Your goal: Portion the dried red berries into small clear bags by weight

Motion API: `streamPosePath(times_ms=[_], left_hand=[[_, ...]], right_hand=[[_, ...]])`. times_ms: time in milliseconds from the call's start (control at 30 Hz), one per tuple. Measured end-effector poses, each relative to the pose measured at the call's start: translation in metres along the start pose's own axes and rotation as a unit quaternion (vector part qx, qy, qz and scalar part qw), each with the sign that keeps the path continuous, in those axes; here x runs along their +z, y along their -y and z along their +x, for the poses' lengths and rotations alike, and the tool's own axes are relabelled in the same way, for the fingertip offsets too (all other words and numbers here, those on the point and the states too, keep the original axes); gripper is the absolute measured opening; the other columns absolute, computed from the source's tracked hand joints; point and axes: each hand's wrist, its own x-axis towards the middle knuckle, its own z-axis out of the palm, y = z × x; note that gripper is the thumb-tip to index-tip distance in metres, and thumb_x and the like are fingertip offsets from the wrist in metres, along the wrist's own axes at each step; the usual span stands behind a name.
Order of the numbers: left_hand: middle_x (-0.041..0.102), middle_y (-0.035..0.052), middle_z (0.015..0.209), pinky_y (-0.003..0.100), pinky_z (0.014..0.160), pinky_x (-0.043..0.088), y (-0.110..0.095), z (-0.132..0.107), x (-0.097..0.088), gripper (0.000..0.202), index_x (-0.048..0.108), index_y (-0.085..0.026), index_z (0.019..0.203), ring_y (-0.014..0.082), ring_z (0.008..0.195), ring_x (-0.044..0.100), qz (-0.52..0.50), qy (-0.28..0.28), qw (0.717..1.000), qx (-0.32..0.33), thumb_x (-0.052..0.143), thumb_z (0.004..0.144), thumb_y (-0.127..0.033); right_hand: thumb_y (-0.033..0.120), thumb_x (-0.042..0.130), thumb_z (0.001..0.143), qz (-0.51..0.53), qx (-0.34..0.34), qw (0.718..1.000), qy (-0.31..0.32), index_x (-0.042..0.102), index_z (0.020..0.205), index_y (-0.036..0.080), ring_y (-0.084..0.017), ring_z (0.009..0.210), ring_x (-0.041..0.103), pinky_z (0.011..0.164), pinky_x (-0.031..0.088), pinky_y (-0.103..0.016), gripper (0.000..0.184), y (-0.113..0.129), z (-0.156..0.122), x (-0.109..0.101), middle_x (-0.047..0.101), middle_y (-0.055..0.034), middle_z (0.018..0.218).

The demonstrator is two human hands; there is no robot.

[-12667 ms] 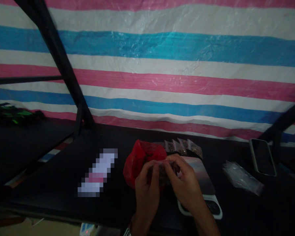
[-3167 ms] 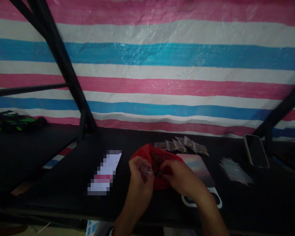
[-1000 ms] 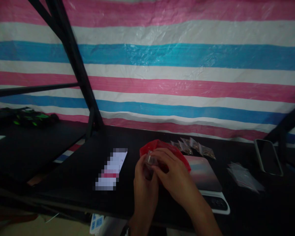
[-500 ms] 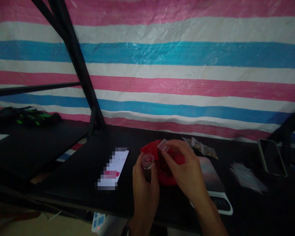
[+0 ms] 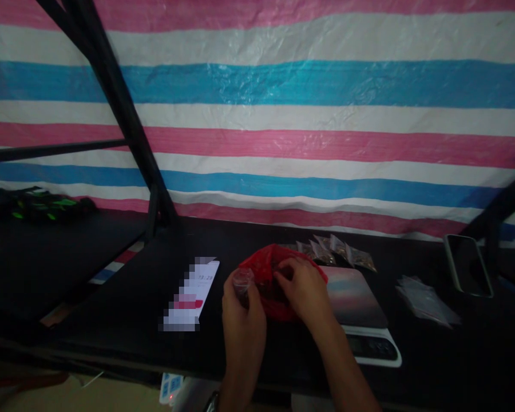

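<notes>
My left hand [image 5: 243, 312] is wrapped round a small clear plastic container [image 5: 243, 277] with a rounded open top and dark contents; whether it is a stiff cup or a bag I cannot tell. Right beside it, a red plastic bag [image 5: 266, 257] lies open on the black table, with dark material inside. My right hand [image 5: 306, 286] reaches into the bag's mouth from the right. Its fingers are bent together, and their tips are partly hidden, so what they hold does not show.
A kitchen scale [image 5: 354, 294] with a metal plate stands right of the bag. Behind are several filled zip bags [image 5: 326, 249]. Flat clear bags [image 5: 427, 300] lie further right, near a propped phone [image 5: 467, 266]. A lit phone [image 5: 193, 294] lies left. A black frame post [image 5: 124, 114] rises behind.
My right hand has lowered into the red bag; the clear piece at its fingertips before is out of sight. The left hand still holds its container. The view has shifted slightly.
</notes>
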Motion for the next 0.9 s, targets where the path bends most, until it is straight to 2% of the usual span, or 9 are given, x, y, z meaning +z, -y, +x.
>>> streamPosePath(times_ms=[167,233,367,533,667,767,900], left_hand=[[0.075,0.0080,0.113,0.045,0.100,0.057,-0.007,0.005,-0.005,0.038,0.064,-0.020,0.122,0.0271,0.107,0.073,-0.067,-0.019,0.995,-0.076,0.068,0.094,-0.045],[0.076,0.0070,0.114,0.044,0.099,0.057,-0.006,0.007,-0.007,0.039,0.064,-0.021,0.124,0.0257,0.106,0.073,-0.084,-0.019,0.992,-0.097,0.069,0.093,-0.044],[0.077,0.0067,0.112,0.038,0.088,0.061,0.002,0.008,-0.008,0.038,0.066,-0.021,0.125,0.0233,0.100,0.075,-0.120,-0.007,0.985,-0.124,0.071,0.092,-0.040],[0.080,0.0066,0.108,0.032,0.082,0.061,0.002,0.011,-0.007,0.028,0.071,-0.019,0.117,0.0203,0.094,0.077,-0.232,0.002,0.960,-0.155,0.070,0.091,-0.031],[0.080,0.0045,0.102,0.029,0.077,0.061,-0.009,0.011,-0.007,0.023,0.073,-0.019,0.108,0.0183,0.087,0.076,-0.281,-0.020,0.947,-0.156,0.070,0.087,-0.026],[0.079,0.0036,0.102,0.027,0.074,0.059,-0.014,0.011,-0.009,0.023,0.073,-0.020,0.108,0.0169,0.085,0.075,-0.287,-0.023,0.944,-0.162,0.070,0.086,-0.026],[0.077,0.0032,0.100,0.033,0.077,0.060,-0.013,0.014,-0.014,0.032,0.070,-0.022,0.116,0.0194,0.084,0.074,-0.248,-0.022,0.955,-0.161,0.070,0.086,-0.033]], right_hand=[[0.023,0.077,0.091,0.042,-0.023,0.997,0.054,0.079,0.097,0.025,-0.026,0.107,0.072,0.093,0.048,-0.036,0.007,-0.001,-0.009,-0.006,0.081,-0.0049,0.110],[0.025,0.077,0.091,0.036,-0.012,0.998,0.054,0.080,0.098,0.024,-0.026,0.105,0.072,0.090,0.048,-0.035,0.007,0.002,-0.012,-0.004,0.080,-0.0062,0.110],[0.026,0.073,0.094,0.029,0.013,0.998,0.050,0.080,0.101,0.023,-0.026,0.104,0.073,0.088,0.049,-0.034,0.011,0.012,-0.014,0.002,0.081,-0.0094,0.112],[0.025,0.070,0.092,0.088,0.016,0.993,0.076,0.079,0.097,0.022,-0.027,0.100,0.076,0.079,0.048,-0.033,0.011,0.015,-0.017,0.000,0.083,-0.0092,0.105],[0.029,0.071,0.092,0.184,0.011,0.975,0.126,0.080,0.090,0.024,-0.022,0.086,0.077,0.072,0.048,-0.030,0.011,0.005,-0.017,-0.001,0.084,-0.0043,0.096],[0.030,0.071,0.092,0.228,0.020,0.960,0.162,0.079,0.086,0.021,-0.020,0.079,0.075,0.068,0.050,-0.028,0.013,-0.003,-0.016,-0.001,0.083,-0.0037,0.091],[0.034,0.067,0.095,0.302,0.033,0.934,0.189,0.080,0.092,0.018,-0.020,0.081,0.075,0.070,0.053,-0.027,0.021,-0.009,-0.015,-0.004,0.083,-0.0052,0.091]])
